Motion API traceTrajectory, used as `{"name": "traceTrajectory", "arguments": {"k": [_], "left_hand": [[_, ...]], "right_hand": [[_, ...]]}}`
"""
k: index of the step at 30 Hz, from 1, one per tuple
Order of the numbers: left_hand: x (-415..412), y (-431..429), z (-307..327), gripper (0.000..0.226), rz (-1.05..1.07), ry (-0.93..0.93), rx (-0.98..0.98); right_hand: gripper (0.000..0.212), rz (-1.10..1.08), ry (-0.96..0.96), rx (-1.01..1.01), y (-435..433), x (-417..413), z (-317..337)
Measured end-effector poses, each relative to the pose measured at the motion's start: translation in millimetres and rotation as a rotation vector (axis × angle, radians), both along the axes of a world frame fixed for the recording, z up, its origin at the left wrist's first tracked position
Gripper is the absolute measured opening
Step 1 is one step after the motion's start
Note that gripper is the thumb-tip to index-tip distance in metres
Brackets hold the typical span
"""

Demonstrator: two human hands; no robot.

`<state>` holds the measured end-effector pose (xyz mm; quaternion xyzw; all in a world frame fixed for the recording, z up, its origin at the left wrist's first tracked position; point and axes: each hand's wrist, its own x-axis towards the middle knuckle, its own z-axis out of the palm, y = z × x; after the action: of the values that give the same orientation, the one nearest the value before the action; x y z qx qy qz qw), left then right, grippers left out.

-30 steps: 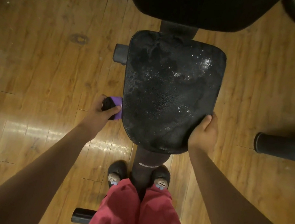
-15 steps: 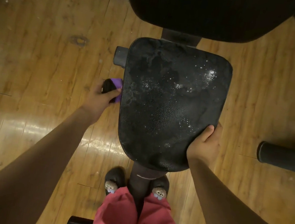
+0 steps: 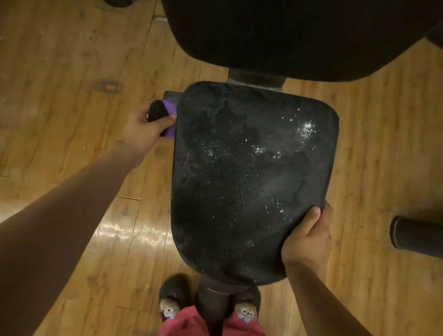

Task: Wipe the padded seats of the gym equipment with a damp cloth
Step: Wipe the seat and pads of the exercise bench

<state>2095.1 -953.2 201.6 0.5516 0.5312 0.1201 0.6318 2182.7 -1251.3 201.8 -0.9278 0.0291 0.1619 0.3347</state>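
Head view: the cloth point(image 3: 168, 118), a soft purple-and-black wad, looks light and pliable, best gripped bunched in the palm. The left hand point(image 3: 146, 130) has its fingers curled around it, pressing it against the left edge of the black padded seat point(image 3: 249, 182). The seat's textured top glistens wet. The right hand point(image 3: 308, 238) clasps its near right corner.

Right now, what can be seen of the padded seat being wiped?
The padded seat is a black, pebble-textured, vinyl-looking pad, wide at the far end and narrowing toward the person, lying flat on a dark post. Its top shows cloudy smears and glinting wet-looking specks. The left hand presses a purple and black cloth against its left edge; the right hand grips its near right corner, thumb on top. A larger black pad sits beyond it.
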Motion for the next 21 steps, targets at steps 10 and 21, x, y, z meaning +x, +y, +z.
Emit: {"name": "traceTrajectory", "arguments": {"k": [10, 21], "left_hand": [[-8, -1, 6, 0.034, -0.024, 0.003, 0.000], [55, 42, 18, 0.051, -0.206, 0.058, -0.009]], "right_hand": [[0.038, 0.000, 0.012, 0.009, -3, 0, 1], [0.055, -0.013, -0.051, 0.032, -2, -1, -4]]}}
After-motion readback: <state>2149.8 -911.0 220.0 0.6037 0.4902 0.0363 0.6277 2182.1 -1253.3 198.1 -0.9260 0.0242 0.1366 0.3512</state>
